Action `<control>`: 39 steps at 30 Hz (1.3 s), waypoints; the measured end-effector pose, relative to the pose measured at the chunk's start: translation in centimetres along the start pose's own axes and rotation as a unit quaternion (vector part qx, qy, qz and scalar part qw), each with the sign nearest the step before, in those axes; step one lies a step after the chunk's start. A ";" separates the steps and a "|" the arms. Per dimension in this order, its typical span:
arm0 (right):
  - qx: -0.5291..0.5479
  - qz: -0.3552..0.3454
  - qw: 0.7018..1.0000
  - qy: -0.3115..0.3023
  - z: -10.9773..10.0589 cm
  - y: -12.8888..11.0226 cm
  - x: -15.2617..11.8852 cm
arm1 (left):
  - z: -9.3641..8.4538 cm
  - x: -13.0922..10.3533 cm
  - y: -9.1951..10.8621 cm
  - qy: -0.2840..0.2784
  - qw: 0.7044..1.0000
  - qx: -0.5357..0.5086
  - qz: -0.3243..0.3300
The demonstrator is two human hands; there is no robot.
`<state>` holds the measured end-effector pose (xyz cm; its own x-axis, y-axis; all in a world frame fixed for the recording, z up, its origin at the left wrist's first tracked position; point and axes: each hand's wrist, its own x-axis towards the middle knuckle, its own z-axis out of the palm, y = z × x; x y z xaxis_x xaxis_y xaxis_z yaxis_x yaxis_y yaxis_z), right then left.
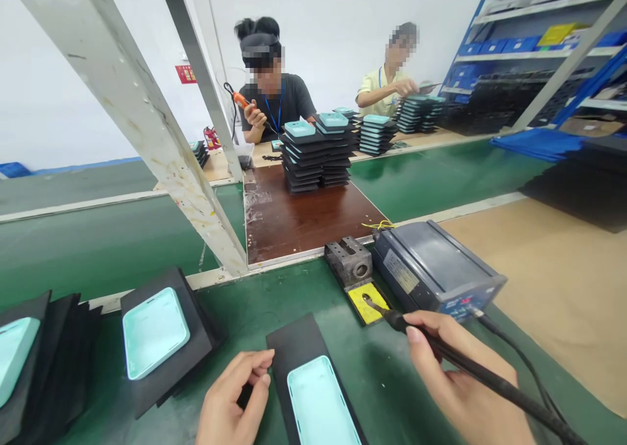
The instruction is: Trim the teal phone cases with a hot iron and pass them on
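My right hand (455,373) grips a black soldering iron (470,364), and the iron's tip rests at the yellow sponge (368,302) of a metal stand (349,262). Behind the hand sits a dark soldering station (434,268) with a red display. Beside a black sheet (297,340), my left hand (238,396) has its thumb and fingertips curled close together near the sheet's left edge; whether something small is between them is hidden. A light teal tray-like case (321,402) lies on that sheet, its hollow side up.
Black sheets with teal cases (155,332) stand at the left. A brown board (308,219) carries a tall stack (316,154). Two people work across the bench, one holding an orange tool (241,100). A slanted white post (147,118) rises at the left.
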<state>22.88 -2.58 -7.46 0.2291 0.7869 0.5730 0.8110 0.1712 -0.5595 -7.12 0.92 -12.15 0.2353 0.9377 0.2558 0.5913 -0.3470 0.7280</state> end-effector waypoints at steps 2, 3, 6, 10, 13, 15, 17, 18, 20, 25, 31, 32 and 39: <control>0.001 -0.017 1.000 -0.009 -0.1 0.1 -0.4 | 0.1 0.0 -0.1 0.000 1.000 0.001 -0.004; 0.003 -0.027 0.999 -0.019 -0.2 0.2 -0.6 | 0.1 0.0 -0.1 0.001 1.000 0.000 -0.006; 0.010 -0.054 0.996 -0.063 0.0 0.1 -1.1 | 0.1 -0.1 -0.1 -0.001 1.000 -0.003 -0.016; 0.015 -0.066 0.992 -0.109 -0.2 -0.2 -1.4 | 0.0 -0.2 0.0 -0.002 1.000 -0.007 -0.019; 0.016 -0.089 0.988 -0.129 -1.0 -0.3 -1.3 | 0.0 -0.2 -0.1 -0.007 1.000 -0.008 -0.025; 0.012 -0.100 0.986 -0.136 -1.5 -0.4 -1.2 | 0.0 -0.2 -0.1 -0.011 1.000 -0.008 -0.025; 0.001 -0.094 0.988 -0.121 -1.6 -0.5 -1.1 | 0.0 -0.3 -0.2 -0.013 1.000 -0.010 -0.022; -0.004 -0.087 0.990 -0.112 -1.4 -0.5 -1.1 | 0.0 -0.3 -0.2 -0.012 1.000 -0.011 -0.021; -0.009 -0.087 0.991 -0.105 -1.0 -0.5 -1.1 | 0.0 -0.3 -0.2 -0.011 1.000 -0.013 -0.021; 0.007 -0.107 0.983 -0.151 -1.5 -0.6 -0.7 | 0.1 -0.4 -0.1 -0.015 0.999 -0.013 -0.030; -0.010 -0.089 0.990 -0.111 -1.5 -0.7 -0.5 | 0.1 -0.3 -0.5 -0.016 0.999 -0.013 -0.032; -0.006 -0.086 0.991 -0.106 -1.1 -0.6 -0.7 | 0.1 -0.3 -0.4 -0.015 0.999 -0.012 -0.030; 0.021 -0.094 0.990 -0.101 -0.9 -0.1 -1.3 | 0.1 -0.4 -0.2 -0.015 0.999 -0.011 -0.028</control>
<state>22.97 -4.16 -7.57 -0.0393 0.8405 0.5404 0.8048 0.3471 -0.4814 -7.22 0.65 -12.45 0.2268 0.9541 0.1954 0.5868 -0.2940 0.7545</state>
